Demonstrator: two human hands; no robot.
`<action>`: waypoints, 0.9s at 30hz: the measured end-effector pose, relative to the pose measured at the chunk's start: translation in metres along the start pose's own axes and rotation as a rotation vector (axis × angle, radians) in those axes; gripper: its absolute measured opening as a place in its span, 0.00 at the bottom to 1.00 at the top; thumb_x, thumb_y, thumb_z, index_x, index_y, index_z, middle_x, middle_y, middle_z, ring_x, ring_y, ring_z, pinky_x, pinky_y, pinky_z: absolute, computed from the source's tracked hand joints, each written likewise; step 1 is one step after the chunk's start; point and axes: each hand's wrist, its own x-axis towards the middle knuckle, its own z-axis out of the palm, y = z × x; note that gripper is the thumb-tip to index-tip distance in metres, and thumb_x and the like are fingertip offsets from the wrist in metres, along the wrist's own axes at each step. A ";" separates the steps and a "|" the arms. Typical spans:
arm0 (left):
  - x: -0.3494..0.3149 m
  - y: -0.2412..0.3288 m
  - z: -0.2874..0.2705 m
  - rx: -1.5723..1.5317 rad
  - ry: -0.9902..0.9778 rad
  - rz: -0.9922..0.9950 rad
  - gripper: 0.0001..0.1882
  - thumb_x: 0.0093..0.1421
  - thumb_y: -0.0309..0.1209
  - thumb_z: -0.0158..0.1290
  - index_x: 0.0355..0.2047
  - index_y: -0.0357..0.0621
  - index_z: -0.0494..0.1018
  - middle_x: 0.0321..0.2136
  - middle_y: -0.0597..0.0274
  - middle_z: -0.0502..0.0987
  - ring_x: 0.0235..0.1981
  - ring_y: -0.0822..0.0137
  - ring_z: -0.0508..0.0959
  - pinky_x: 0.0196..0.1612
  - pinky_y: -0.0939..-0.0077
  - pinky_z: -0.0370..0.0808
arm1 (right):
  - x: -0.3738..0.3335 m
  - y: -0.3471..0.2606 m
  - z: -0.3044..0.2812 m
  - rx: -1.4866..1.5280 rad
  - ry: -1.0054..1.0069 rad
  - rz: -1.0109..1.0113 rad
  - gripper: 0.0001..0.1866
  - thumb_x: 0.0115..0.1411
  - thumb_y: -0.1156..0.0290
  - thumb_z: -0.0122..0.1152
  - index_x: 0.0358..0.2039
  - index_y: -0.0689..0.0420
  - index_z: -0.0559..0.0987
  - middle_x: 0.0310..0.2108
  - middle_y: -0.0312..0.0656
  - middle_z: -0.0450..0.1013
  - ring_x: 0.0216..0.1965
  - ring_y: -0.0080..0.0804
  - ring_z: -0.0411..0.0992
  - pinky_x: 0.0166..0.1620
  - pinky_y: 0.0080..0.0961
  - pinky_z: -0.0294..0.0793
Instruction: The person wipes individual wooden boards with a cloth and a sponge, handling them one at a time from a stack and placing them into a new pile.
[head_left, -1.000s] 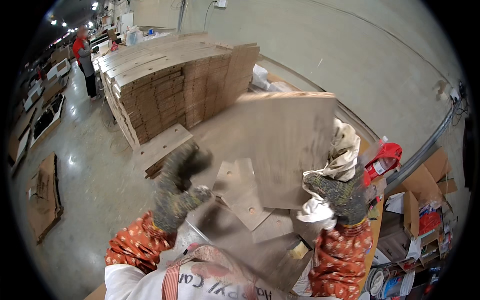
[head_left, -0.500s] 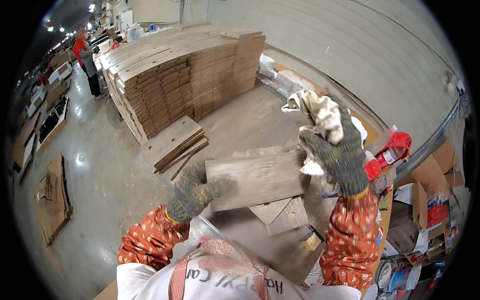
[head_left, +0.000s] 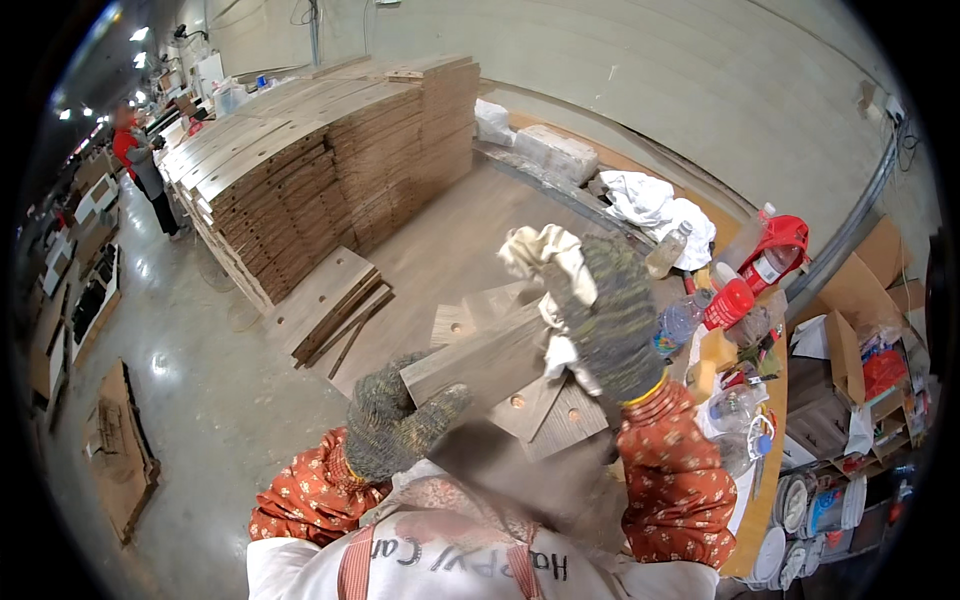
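My left hand [head_left: 395, 420], in a dark knitted glove, grips the left end of a grey-brown wooden panel [head_left: 470, 365], thumb on top. My right hand [head_left: 608, 320], gloved alike, is closed round a crumpled cream rag [head_left: 565, 270]. The rag hangs over the panel's right end and hides it; whether it presses on the wood I cannot tell. Smaller wooden pieces with drilled holes [head_left: 568, 415] lie partly under the panel. More pieces [head_left: 480, 308] rest just beyond it on the worktop [head_left: 490, 215].
A tall stack of wooden boards [head_left: 340, 150] stands at the far left, with a few loose boards [head_left: 335, 300] before it. Bottles [head_left: 728, 305], white cloth [head_left: 655, 205] and clutter line the right side. Cardboard boxes [head_left: 850, 370] stand further right. A person in red [head_left: 135, 160] is far left.
My right hand has brought the rag left and down over the panel's right end. The panel is now more tilted, its right end higher in view. My left hand keeps its grip.
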 end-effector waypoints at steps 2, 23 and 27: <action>0.004 -0.003 0.002 0.067 -0.045 0.114 0.17 0.54 0.29 0.63 0.42 0.35 0.75 0.31 0.57 0.80 0.33 0.67 0.80 0.36 0.73 0.77 | -0.011 -0.019 0.020 -0.051 -0.062 -0.178 0.26 0.56 0.56 0.58 0.53 0.54 0.72 0.48 0.49 0.69 0.51 0.43 0.68 0.57 0.44 0.64; 0.007 -0.014 0.017 -0.147 0.083 -0.009 0.18 0.57 0.31 0.61 0.44 0.33 0.72 0.31 0.56 0.80 0.32 0.70 0.79 0.36 0.74 0.76 | -0.006 0.000 -0.018 0.536 0.026 0.037 0.22 0.54 0.61 0.65 0.48 0.52 0.73 0.49 0.41 0.70 0.40 0.23 0.73 0.42 0.29 0.76; 0.002 -0.017 0.017 -0.214 0.111 0.006 0.19 0.57 0.32 0.61 0.45 0.33 0.72 0.32 0.57 0.80 0.33 0.68 0.79 0.37 0.72 0.76 | -0.010 0.021 -0.003 0.636 0.112 0.097 0.18 0.58 0.60 0.59 0.48 0.50 0.74 0.47 0.39 0.71 0.43 0.27 0.73 0.45 0.31 0.76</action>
